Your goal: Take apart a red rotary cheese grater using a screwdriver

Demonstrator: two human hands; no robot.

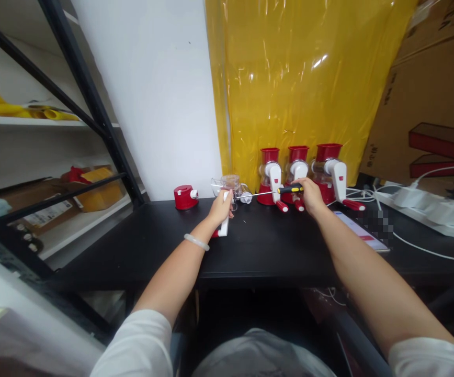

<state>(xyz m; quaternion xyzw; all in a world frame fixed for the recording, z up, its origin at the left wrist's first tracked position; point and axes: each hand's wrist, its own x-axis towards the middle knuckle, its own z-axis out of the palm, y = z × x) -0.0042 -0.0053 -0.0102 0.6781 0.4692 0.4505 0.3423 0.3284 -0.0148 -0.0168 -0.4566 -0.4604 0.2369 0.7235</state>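
Note:
My left hand (pixel 220 208) is closed around a white crank handle (pixel 224 226), which has a red part at its lower end. My right hand (pixel 310 195) grips the yellow-and-black handle of a screwdriver (pixel 290 189). Its metal shaft points left, and the tip reaches the white part by my left fingers; the exact contact is too small to make out. Just behind my left hand is a clear plastic housing (pixel 231 181), with a clear and white round piece (pixel 245 194) at its right. A red round base (pixel 185 197) with a white knob sits farther left on the black table (pixel 164 235).
Three red-and-white crank machines (pixel 270 173) stand along the back, close to my right hand. A phone (pixel 362 231), white cables and a power strip (pixel 427 209) lie at the right. Yellow sheeting (pixel 297 78) hangs behind. A black-framed shelf (pixel 93 209) is at the left.

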